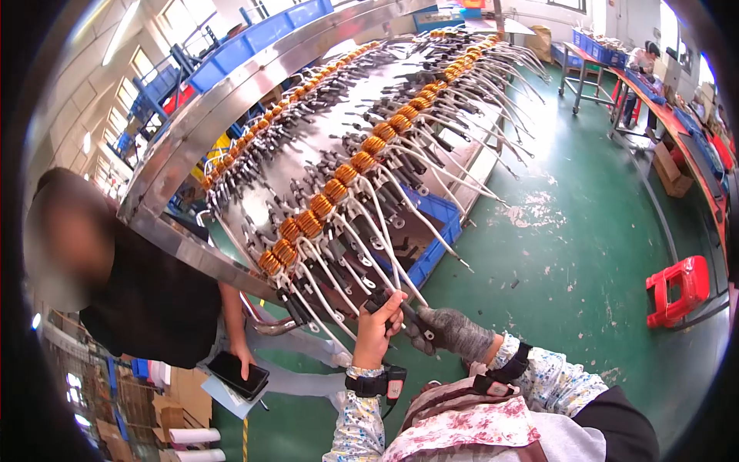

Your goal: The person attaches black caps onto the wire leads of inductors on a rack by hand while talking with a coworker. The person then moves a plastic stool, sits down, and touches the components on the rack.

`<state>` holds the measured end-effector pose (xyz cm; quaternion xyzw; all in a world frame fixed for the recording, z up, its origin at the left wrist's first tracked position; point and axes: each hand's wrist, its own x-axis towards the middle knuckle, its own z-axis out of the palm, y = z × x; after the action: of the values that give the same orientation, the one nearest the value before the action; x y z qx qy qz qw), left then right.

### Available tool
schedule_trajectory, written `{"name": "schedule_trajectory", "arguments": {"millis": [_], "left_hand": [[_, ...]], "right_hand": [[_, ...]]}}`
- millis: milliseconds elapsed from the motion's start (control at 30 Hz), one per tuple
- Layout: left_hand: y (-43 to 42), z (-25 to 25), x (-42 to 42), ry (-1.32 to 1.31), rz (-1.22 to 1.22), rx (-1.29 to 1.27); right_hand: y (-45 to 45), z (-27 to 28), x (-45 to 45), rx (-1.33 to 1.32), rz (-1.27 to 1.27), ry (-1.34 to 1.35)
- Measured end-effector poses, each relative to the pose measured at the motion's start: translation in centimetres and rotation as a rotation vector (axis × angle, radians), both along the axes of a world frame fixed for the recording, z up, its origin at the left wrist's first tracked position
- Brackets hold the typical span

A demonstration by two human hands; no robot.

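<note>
My bare left hand (377,329) is closed around a short black piece (380,300), which looks like a sleeve on a cable end. Just to its right, my right hand (458,333), in a grey glove, grips a black-sleeved cable end (412,314) with a ring lug by the fingers. White cables (382,219) run down towards both hands from a row of copper-wound coils (336,189). Black sleeves and ring lugs hang among these cables. My fingers hide part of what each hand holds.
The coils lie along a metal rack (173,246), with a blue crate (436,258) beneath. At left a person in black (158,300) holds a phone (239,373). A red stool (677,291) stands on the green floor at right, near a long workbench (685,146).
</note>
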<state>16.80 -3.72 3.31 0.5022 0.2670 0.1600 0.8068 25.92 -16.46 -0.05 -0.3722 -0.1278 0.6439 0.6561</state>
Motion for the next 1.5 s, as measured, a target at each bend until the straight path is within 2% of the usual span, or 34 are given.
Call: {"name": "schedule_trajectory", "arguments": {"millis": [67, 100, 167, 267, 300, 367, 400, 467, 600, 667, 700, 767, 800, 867, 900, 967, 1000, 1067, 1200, 1267, 1400, 1467, 1500], "left_hand": [[-0.3, -0.2, 0.1, -0.004, 0.007, 0.0], [-0.2, -0.5, 0.1, -0.028, 0.015, -0.023], [0.0, -0.9, -0.3, -0.052, 0.027, -0.041], [0.6, -1.2, -2.1, -0.158, 0.028, -0.1], [0.7, -1.2, -2.5, -0.301, -0.008, -0.207], [0.9, -1.2, -3.2, -0.504, -0.086, -0.389], [0.8, -0.9, -3.3, -0.502, -0.087, -0.388], [-0.1, 0.0, -3.4, -0.34, 0.027, -0.261], [-1.6, 1.4, -3.6, -0.212, 0.025, -0.078], [-2.0, 1.6, -3.9, -0.157, -0.026, 0.037], [-2.3, 1.6, -3.8, -0.151, -0.026, 0.075], [-2.5, 1.6, -3.9, -0.131, -0.058, 0.153], [-2.7, 1.8, -3.9, -0.132, -0.058, 0.15], [-3.5, 2.3, -3.7, -0.094, -0.105, 0.215], [-3.8, 2.2, -3.6, -0.162, -0.129, 0.166], [-4.3, 1.8, -3.4, -0.154, -0.175, 0.187], [-4.3, 1.7, -3.3, -0.142, -0.2, 0.209], [-4.2, 2.1, -3.3, -0.116, -0.186, 0.169], [-4.3, 2.3, -3.3, -0.084, -0.186, 0.129], [-4.4, 2.6, -3.2, -0.1, -0.213, 0.051], [-4.6, 2.6, -2.9, -0.089, -0.225, 0.059], [-4.1, 2.6, -2.6, -0.06, -0.211, 0.115], [-3.9, 2.7, -2.4, -0.033, -0.193, 0.169]], "right_hand": [[-0.2, -0.1, -0.3, 0.056, -0.033, 0.193], [-0.1, 0.2, -0.3, 0.053, -0.032, 0.191], [0.4, 0.8, -0.4, -0.072, -0.081, 0.328], [0.3, -0.2, -0.3, -0.017, -0.043, 0.308], [0.2, -0.9, -0.1, -0.017, -0.042, 0.313], [0.1, -1.7, 0.1, 0.166, 0.05, 0.419], [0.1, -1.7, 0.0, 0.168, 0.049, 0.42], [-0.1, -0.8, -0.2, 0.148, 0.006, 0.376], [-0.6, 0.2, -0.4, 0.022, -0.027, 0.246], [-1.1, 1.4, -0.9, -0.071, -0.089, -0.626], [-1.2, 2.6, -1.2, -0.063, -0.083, -0.626], [-1.6, 5.7, -1.3, 0.004, -0.678, -1.72], [-1.9, 6.5, -1.2, 0.001, -0.675, -1.722], [-2.5, 7.4, -0.9, 0.101, -0.547, -1.478], [-2.5, 6.9, -0.7, 0.095, -0.558, -1.481], [-2.5, 5.4, -0.2, 0.237, -0.453, -1.117], [-2.8, 5.3, 0.1, 0.239, -0.457, -1.118], [-3.2, 5.3, 0.0, 0.235, -0.346, -0.864], [-3.3, 5.3, -0.2, 0.21, -0.417, -0.751], [-3.3, 5.4, 0.5, 0.242, -0.402, -0.95], [-3.5, 5.4, 0.3, 0.283, -0.416, -1.022], [-3.7, 4.6, 0.4, 0.281, -0.604, -0.62], [-3.9, 4.6, 1.0, 0.28, -0.599, -0.625]]}}
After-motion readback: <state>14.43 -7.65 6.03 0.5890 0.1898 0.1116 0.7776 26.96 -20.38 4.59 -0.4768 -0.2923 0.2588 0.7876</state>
